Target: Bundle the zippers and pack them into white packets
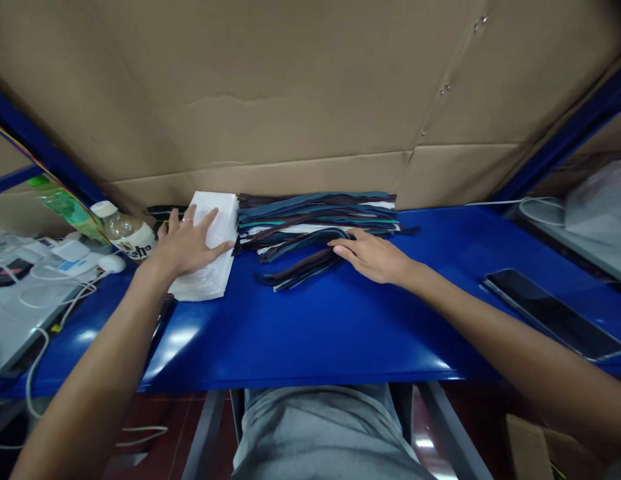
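Note:
My left hand (187, 243) lies flat, fingers spread, on a stack of white bags or sheets (215, 237) at the back left of the blue table (310, 327). My right hand (373, 257) rests palm down on the near edge of a pile of dark, blue and teal fabric strips (317, 217), its fingertips touching a loose bunch of dark strips (297, 267) pulled forward from the pile. Neither hand has lifted anything.
A plastic bottle (125, 233) lies left of the white stack, beside white chargers and cables (65, 263). A dark phone (553, 313) lies on the right of the table. Cardboard panels (310, 100) wall the back. A white bag (600, 193) sits far right.

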### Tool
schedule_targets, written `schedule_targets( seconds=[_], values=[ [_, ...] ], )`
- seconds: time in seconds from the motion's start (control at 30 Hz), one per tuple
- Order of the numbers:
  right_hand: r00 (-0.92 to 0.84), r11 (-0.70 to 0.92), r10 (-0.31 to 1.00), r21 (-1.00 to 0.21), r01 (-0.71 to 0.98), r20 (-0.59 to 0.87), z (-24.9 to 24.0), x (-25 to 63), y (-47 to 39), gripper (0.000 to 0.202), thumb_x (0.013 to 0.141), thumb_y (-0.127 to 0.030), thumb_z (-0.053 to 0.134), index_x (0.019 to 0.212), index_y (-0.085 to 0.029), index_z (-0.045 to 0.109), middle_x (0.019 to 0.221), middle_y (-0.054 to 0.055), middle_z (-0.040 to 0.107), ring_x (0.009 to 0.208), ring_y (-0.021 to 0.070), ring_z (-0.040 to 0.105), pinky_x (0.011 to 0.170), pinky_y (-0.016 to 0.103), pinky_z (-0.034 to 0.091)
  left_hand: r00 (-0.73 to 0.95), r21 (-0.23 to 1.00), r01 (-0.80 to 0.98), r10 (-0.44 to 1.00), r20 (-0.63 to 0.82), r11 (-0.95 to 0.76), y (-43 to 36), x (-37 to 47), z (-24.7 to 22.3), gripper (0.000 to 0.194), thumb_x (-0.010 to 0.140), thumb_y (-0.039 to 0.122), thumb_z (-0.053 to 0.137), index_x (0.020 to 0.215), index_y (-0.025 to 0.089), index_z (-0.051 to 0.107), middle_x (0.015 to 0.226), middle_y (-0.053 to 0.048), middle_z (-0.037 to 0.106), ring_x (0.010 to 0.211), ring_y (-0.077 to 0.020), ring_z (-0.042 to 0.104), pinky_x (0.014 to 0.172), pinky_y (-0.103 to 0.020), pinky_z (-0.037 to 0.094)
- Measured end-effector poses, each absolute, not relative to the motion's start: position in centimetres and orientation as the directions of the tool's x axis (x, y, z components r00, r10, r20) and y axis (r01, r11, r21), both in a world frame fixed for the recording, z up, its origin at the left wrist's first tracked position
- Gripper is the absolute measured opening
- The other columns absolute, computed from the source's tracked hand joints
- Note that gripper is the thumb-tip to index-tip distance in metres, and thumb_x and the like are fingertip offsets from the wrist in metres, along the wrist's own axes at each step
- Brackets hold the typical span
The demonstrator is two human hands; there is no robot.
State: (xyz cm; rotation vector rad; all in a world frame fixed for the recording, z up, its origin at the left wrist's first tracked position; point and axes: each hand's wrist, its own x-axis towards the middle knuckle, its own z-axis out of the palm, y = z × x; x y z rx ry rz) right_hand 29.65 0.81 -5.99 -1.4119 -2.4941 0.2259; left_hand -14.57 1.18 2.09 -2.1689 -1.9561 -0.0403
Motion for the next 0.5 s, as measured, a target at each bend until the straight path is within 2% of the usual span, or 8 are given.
schedule_targets(
  seconds=[0.1,0.17,0.23,0.3,0.37,0.4,0.5],
  values=[
    [-0.519,0.545,0.839,-0.244,0.803,0.164,-5.6,28.5,1.8,0.073,0.113,-0.069,0.025,0.110,-0.022,0.081,0.112,0.016,0.075,0.100,0.0322,0.074,0.087,0.043,0.056,0.193,-0.068,0.981,0.911,0.363,-0.181,-0.1,-10.7,3.6,0.082,0.101,0.077,0.055,0.168,0.030,0.047,0.161,-0.017,0.057,0.156,-0.0486,0.042,0.128,-0.067,0.032],
    [-0.518,0.544,0.839,-0.249,0.801,0.166,-5.3,28.1,2.6,0.071,0.113,-0.069,0.032,0.092,-0.021,0.079,0.098,0.014,0.077,0.088,0.0292,0.074,0.080,0.041,0.054,0.317,-0.047,0.946,0.883,0.345,-0.322,-0.8,-7.3,3.5,0.066,0.107,0.065,0.054,0.161,0.026,0.055,0.149,-0.015,0.065,0.143,-0.0413,0.057,0.121,-0.056,0.044],
    [-0.510,0.532,0.847,-0.263,0.805,0.152,-5.2,28.1,3.4,0.062,0.111,-0.066,0.046,0.082,-0.022,0.078,0.089,0.011,0.078,0.080,0.0276,0.073,0.076,0.040,0.053,0.439,-0.081,0.898,0.863,0.249,-0.433,-1.4,-3.9,2.3,0.064,0.105,0.058,0.064,0.155,0.018,0.058,0.143,-0.019,0.067,0.132,-0.0388,0.064,0.113,-0.049,0.052],
    [-0.522,0.540,0.841,-0.281,0.793,0.141,-5.1,28.6,4.0,0.041,0.105,-0.053,0.063,0.083,-0.023,0.081,0.092,0.008,0.081,0.082,0.0274,0.074,0.077,0.040,0.053,0.504,-0.168,0.861,0.847,0.167,-0.479,-1.6,-1.6,0.3,0.066,0.101,0.049,0.074,0.154,0.015,0.058,0.148,-0.022,0.064,0.135,-0.0408,0.062,0.109,-0.048,0.053],
    [-0.567,0.582,0.811,-0.306,0.753,0.146,-5.0,29.3,4.4,0.015,0.096,-0.034,0.073,0.091,-0.024,0.084,0.103,0.006,0.084,0.092,0.0282,0.077,0.083,0.039,0.055,0.503,-0.229,0.852,0.858,0.106,-0.472,-1.4,-0.6,-1.5,0.056,0.103,0.038,0.073,0.152,0.015,0.060,0.145,-0.023,0.066,0.132,-0.0397,0.064,0.104,-0.046,0.055],
    [-0.602,0.614,0.785,-0.322,0.720,0.149,-4.8,29.7,4.5,0.012,0.093,-0.025,0.073,0.096,-0.025,0.085,0.108,0.005,0.084,0.098,0.0281,0.077,0.087,0.039,0.055,0.497,-0.245,0.850,0.864,0.077,-0.467,-1.2,-0.6,-2.2,0.049,0.105,0.034,0.069,0.150,0.015,0.062,0.142,-0.022,0.068,0.129,-0.0381,0.066,0.101,-0.044,0.056],
    [-0.730,0.725,0.667,-0.358,0.589,0.150,-4.2,30.8,4.6,0.025,0.090,-0.012,0.064,0.101,-0.025,0.082,0.115,0.003,0.083,0.104,0.0253,0.077,0.095,0.036,0.054,0.530,-0.264,0.818,0.848,0.001,-0.511,-0.3,-2.0,-3.1,0.034,0.110,0.025,0.058,0.142,0.019,0.069,0.135,-0.018,0.071,0.125,-0.0336,0.069,0.094,-0.039,0.057]
  ],
)
